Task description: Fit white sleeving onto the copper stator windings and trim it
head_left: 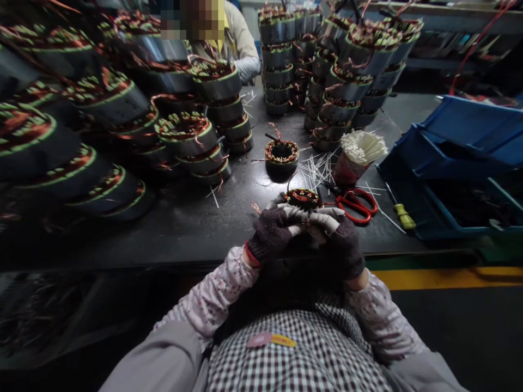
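A wire-wound motor stator [303,199] sits at the table's front edge, right before my body. My left hand [278,226], in a dark fingerless glove with pale wrapped fingertips, closes on its near left side. On the near right side, my right hand [337,231] is gloved the same way, its fingers bent over the rim. Both sets of fingertips meet at the front, hiding the stator's near wall and any wire between them. Just beyond stands a second stator [281,156] with a copper core and a dark lead. Red-handled scissors [357,206] lie beside my right hand.
Stacked stators [200,147] rise on the left, and more stacks [339,103] at the back. Loose white sticks [316,170] lie near a cup of white tubes [359,155]. A yellow-handled screwdriver [403,216] rests by blue bins [433,218]. Another person [241,46] is across the table.
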